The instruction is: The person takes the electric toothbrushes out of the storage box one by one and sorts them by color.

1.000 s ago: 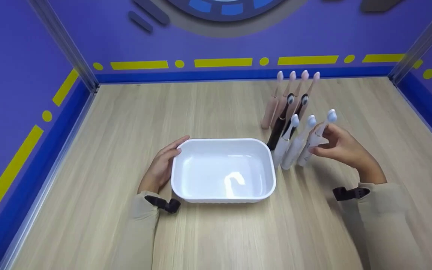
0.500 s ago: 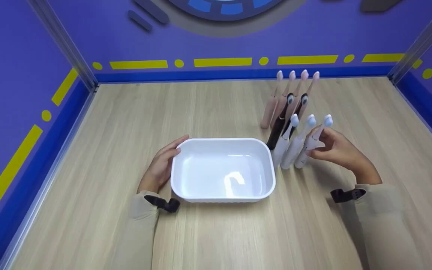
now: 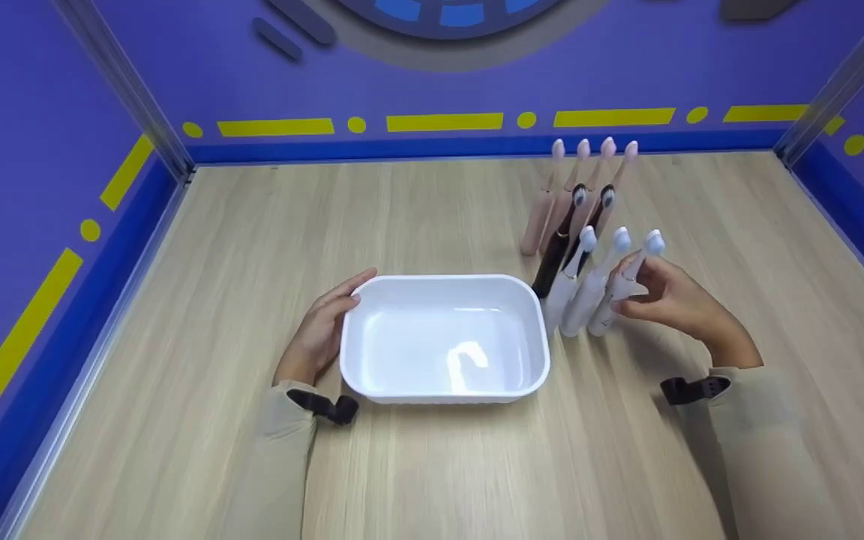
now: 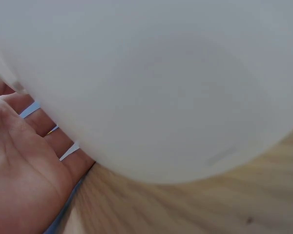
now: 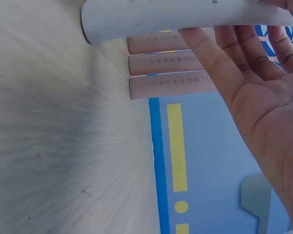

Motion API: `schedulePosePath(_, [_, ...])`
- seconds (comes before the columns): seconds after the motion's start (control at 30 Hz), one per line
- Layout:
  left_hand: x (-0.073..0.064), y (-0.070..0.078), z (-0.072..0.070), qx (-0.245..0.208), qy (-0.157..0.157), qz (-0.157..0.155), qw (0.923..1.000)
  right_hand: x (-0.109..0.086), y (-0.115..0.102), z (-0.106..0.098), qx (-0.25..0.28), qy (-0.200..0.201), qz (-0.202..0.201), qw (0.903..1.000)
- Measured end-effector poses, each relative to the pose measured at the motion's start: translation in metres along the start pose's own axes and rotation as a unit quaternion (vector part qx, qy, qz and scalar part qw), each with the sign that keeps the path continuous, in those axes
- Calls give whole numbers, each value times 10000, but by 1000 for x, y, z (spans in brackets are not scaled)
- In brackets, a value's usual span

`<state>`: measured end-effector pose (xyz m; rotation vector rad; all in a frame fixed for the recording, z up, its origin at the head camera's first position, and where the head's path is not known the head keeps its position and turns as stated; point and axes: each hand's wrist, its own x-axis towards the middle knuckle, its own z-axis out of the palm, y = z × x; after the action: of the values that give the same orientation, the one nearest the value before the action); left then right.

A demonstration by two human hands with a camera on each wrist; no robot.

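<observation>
My left hand [image 3: 318, 330] holds the left end of a white rectangular plastic basin [image 3: 432, 345], thumb over the rim and fingers along its outer wall. The basin has nothing in it. In the left wrist view the basin's pale side [image 4: 176, 97] fills most of the picture, with my palm [image 4: 24, 170] beside it. My right hand [image 3: 676, 304] pinches a white electric toothbrush [image 3: 604, 318] by its upper handle, thumb against fingers. It stands upright, base at the tabletop, at the right end of a row with two more white electric toothbrushes [image 3: 586, 296]. The right wrist view shows its handle [image 5: 146, 19] close up.
Behind the white row stand two black electric toothbrushes [image 3: 552, 259], and farther back a row of several pink ones [image 3: 538, 221]. They sit close together at the basin's right end. Blue-purple panels [image 3: 289, 90] wall the wooden table [image 3: 439, 465] at the back and sides.
My right hand has shifted slightly left and down with the white electric toothbrush, bringing it nearer its neighbours. During the last half second it hardly moves. My left hand and the basin stay put.
</observation>
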<state>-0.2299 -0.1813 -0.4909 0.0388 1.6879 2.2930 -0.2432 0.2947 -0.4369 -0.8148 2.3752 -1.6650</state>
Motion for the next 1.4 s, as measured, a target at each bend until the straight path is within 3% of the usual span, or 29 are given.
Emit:
schedulePosePath(0.57, [-2, 1, -2, 153, 64, -12, 9999, 1, -2, -1, 40, -51, 130, 9999])
schedulePosePath(0.9, [-2, 1, -1, -36, 71, -60, 10000, -1, -2, -2, -33, -30, 488, 9988])
schedulePosePath(1.4, [0, 1, 1, -55, 3, -57, 10000, -3, 0, -2, -222, 81, 542, 9982])
